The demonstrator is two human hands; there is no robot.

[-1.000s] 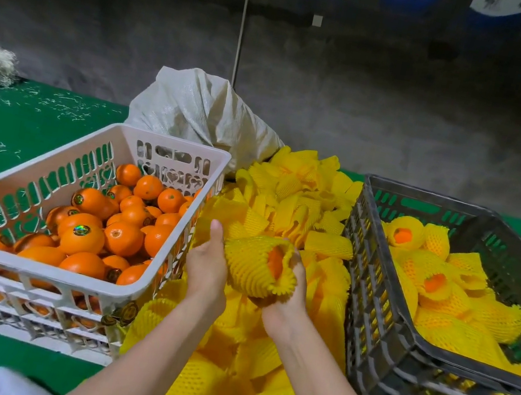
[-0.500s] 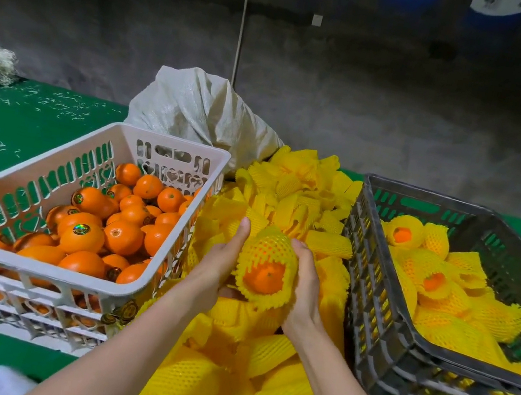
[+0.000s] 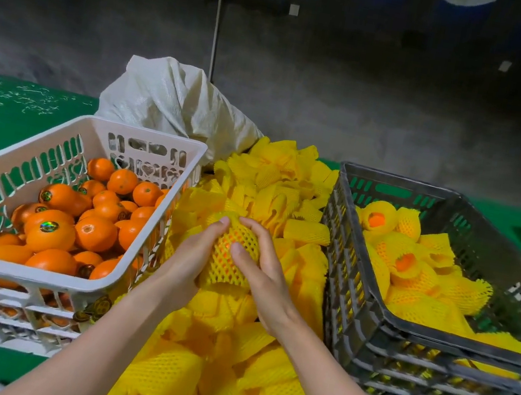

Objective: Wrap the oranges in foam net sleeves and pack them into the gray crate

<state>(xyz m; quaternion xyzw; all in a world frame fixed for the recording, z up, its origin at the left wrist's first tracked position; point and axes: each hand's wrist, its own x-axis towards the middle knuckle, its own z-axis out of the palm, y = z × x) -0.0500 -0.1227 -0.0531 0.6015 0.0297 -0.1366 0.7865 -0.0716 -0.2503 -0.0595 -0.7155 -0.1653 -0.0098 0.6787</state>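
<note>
Both hands are working just left of the gray crate [image 3: 352,318]. The left hand [image 3: 187,261] is cupping the sleeved orange [image 3: 231,255] on the side away from the crate, and the right hand [image 3: 264,278] is curling over it from the crate side. Both are clamped on it, probably snugging its net down. It's hovering over the loose sleeves [image 3: 276,179], close to the crate for a short drop. Bare oranges [image 3: 96,232] are waiting further left.
</note>
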